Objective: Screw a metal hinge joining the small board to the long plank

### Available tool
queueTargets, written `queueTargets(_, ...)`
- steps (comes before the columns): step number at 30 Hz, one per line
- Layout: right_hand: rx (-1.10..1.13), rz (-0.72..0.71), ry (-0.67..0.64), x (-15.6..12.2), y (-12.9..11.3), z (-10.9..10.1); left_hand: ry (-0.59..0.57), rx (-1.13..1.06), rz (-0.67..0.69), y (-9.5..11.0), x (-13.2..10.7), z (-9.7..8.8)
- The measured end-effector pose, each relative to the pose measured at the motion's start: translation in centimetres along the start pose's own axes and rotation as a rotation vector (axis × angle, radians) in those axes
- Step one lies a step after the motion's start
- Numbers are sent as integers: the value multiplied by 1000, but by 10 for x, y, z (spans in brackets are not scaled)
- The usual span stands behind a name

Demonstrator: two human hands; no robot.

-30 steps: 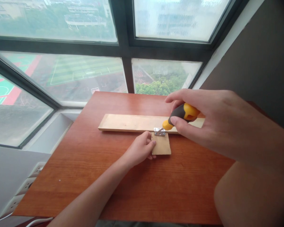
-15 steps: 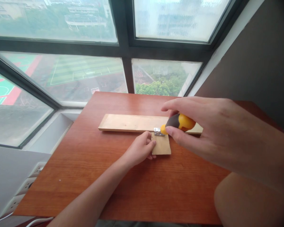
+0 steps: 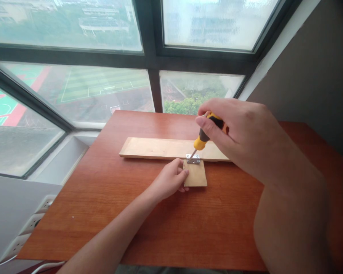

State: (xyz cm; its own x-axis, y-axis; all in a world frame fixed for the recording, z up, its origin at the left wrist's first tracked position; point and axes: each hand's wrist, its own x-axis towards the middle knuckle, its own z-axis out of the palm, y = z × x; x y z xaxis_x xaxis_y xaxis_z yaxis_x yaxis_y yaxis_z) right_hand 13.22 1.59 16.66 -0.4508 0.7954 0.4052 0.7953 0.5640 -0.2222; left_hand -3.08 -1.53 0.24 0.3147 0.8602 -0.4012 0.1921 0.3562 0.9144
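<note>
A small square wooden piece (image 3: 196, 176) lies in front of a long wooden board (image 3: 154, 147), and a silver metal hinge (image 3: 196, 158) spans the two. My left hand (image 3: 171, 177) is closed on the left edge of the small piece, thumb on top. In my right hand (image 3: 240, 133) is a yellow and black screwdriver (image 3: 201, 140), its fingers wrapped round the handle. The shaft slants down to the left, with the tip at the left part of the hinge. Whether the tip sits in a screw is too small to tell. My right hand hides the board's right end.
Both pieces rest on a reddish-brown wooden table (image 3: 108, 224). Behind it stand dark-framed windows (image 3: 153, 61). Power sockets (image 3: 28, 226) and a white cable (image 3: 48, 266) are by the table's left edge; a grey wall (image 3: 308, 72) rises at the right.
My right hand has risen and tilted the screwdriver from nearly pointing away to a steeper slant, so its shaft now shows on the hinge's left side. My left hand has stayed put.
</note>
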Motion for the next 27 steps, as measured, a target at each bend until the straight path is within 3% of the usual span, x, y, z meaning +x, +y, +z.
queueTargets(8, 97, -4, -18, -3, -1, 2, -8, -37, -6, -1, 1, 0)
queueTargets(14, -19, 50, 5, -1, 4, 5, 31, -55, -32, 0, 0, 0)
queueTargets(27, -17, 40, -19, -1, 1, 2, 8, -151, -5, -2, 1, 3)
